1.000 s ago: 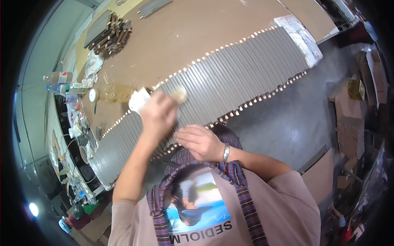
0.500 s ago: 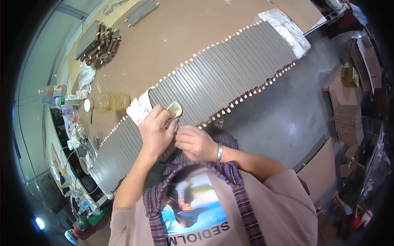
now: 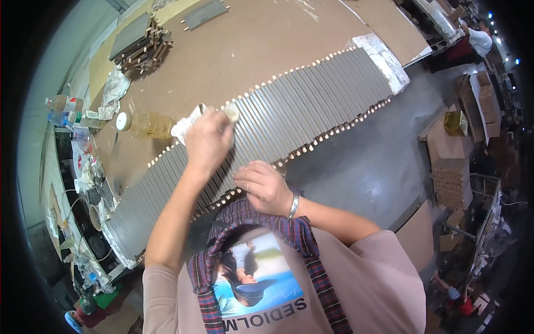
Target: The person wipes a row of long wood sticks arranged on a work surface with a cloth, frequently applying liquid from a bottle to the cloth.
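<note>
My left hand (image 3: 208,143) is closed around a folded off-white cloth (image 3: 232,113), whose rounded edge sticks out past the fingers. It is over the far edge of a long row of grey slats (image 3: 300,106) with pale peg-like ends. A white, crumpled-looking piece (image 3: 182,129) shows beside that hand, partly covered by it. At the near edge of the row, my right hand (image 3: 264,186) rests with loosely bent fingers toward the slat ends. Nothing shows in it, though its fingertips are partly hidden.
A bottle of yellow liquid (image 3: 147,124) lies left of the row. More slats are piled (image 3: 142,44) at the far left, with a small flat stack (image 3: 204,14) beyond. A white wrapped block (image 3: 384,61) sits at the row's right end. Cardboard boxes (image 3: 450,178) stand at the right.
My left hand has moved away from my right hand, carrying the cloth to the far edge of the slats. My right hand stays near the front edge. The view has shifted slightly.
</note>
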`<state>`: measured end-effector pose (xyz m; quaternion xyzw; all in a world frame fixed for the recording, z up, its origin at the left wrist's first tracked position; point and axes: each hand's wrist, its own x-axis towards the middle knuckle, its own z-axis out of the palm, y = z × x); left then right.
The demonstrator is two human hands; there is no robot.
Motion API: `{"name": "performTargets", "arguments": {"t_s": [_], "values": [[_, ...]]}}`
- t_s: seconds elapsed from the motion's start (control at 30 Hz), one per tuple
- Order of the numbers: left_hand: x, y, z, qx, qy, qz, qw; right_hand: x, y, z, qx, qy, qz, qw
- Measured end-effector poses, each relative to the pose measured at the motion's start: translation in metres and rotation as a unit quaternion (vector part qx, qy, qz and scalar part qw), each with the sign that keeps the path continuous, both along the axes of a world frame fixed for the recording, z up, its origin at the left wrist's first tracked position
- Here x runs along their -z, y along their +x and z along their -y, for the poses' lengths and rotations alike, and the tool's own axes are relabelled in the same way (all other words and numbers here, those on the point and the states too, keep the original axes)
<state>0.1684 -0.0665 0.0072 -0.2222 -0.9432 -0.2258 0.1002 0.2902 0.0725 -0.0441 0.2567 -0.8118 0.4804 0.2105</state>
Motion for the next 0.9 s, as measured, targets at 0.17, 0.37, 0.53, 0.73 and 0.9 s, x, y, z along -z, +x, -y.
{"name": "performTargets", "arguments": {"t_s": [0.17, 0.37, 0.53, 0.73, 0.9], "values": [[-0.005, 0.035, 0.063, 0.016, 0.127, 0.164, 0.978, -0.026, -0.01, -0.019, 0.017, -0.033, 0.052, 0.998], [-0.021, 0.033, 0.225, -0.112, 0.719, 0.274, 0.629, -0.061, -0.112, 0.011, 0.016, 0.009, 0.126, 0.992], [-0.031, 0.043, 0.299, -0.087, 0.739, 0.121, 0.658, -0.048, -0.197, 0.08, -0.076, 0.026, 0.227, 0.971], [-0.037, 0.06, 0.306, -0.196, 0.704, 0.035, 0.682, -0.017, -0.242, 0.156, -0.16, 0.07, 0.299, 0.938], [-0.001, 0.045, 0.299, -0.171, 0.791, 0.08, 0.583, -0.002, -0.264, 0.191, -0.192, 0.012, 0.365, 0.911]]}}
